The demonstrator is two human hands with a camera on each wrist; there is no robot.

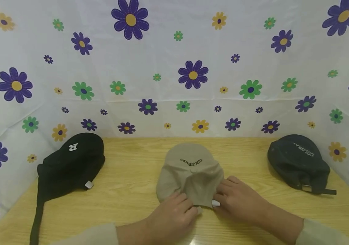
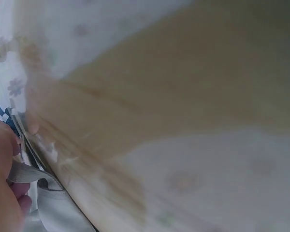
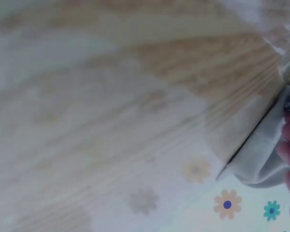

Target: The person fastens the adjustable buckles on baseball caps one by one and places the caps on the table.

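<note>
One beige cap in both hands, near rim between them.

Wood-grain table, three caps apparently resting there.

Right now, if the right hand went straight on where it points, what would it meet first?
Most likely the beige cap: the right hand is at its edge, with nothing visible between them, though depth is unclear.
</note>
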